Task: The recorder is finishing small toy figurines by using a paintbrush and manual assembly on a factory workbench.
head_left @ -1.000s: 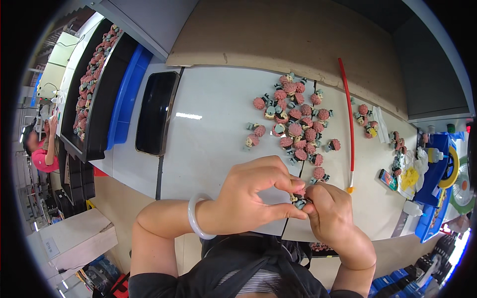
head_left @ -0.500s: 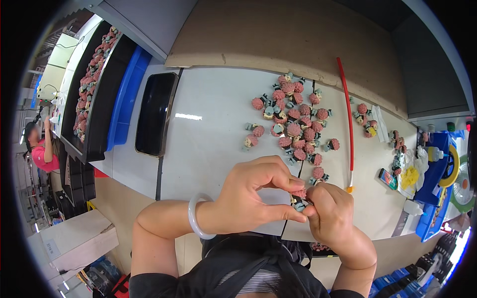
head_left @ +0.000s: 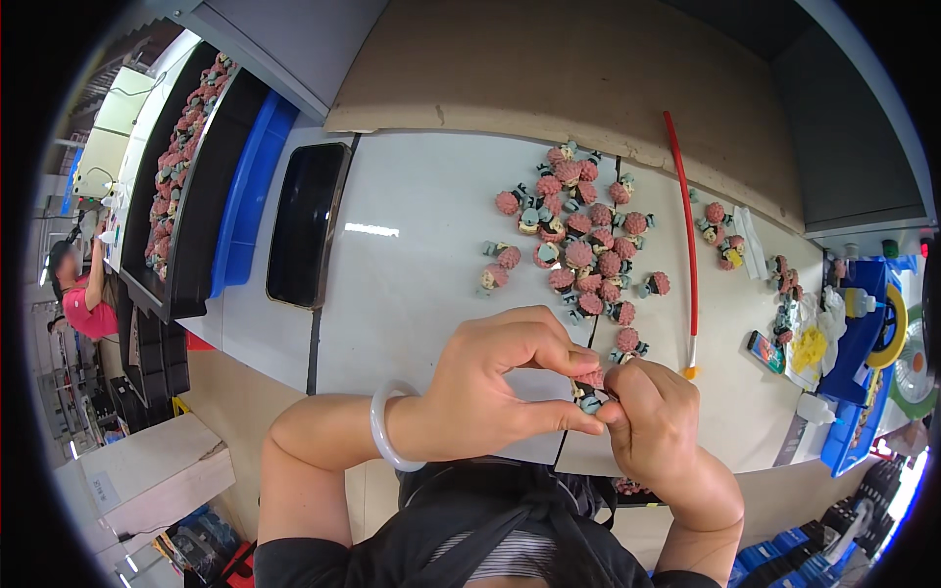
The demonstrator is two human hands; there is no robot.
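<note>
Near the table's front edge, a small figurine [head_left: 590, 400] with a pink, bumpy head and a pale blue-grey lower part is between my hands. My left hand [head_left: 500, 382] pinches it by thumb and index finger, a white bangle on the wrist. From the right, my right hand [head_left: 652, 412] closes with curled fingers, thumb and forefinger pressed at the figurine's side; its palm side is hidden. Just beyond my hands lies a loose group of similar figurines [head_left: 579, 255], most with the pink heads up.
A red-handled brush [head_left: 686, 235] lies right of the group. Farther right are more figurines [head_left: 716, 213], a bottle [head_left: 816, 410] and a blue bin [head_left: 845, 446]. On the left are a dark phone [head_left: 308, 225] and a black tray [head_left: 211, 167] of figurines. A person [head_left: 86, 294] works far left.
The figurine has shifted very slightly within my fingers. Both hands stay in nearly the same place and keep their grip; the figurines on the table lie as before.
</note>
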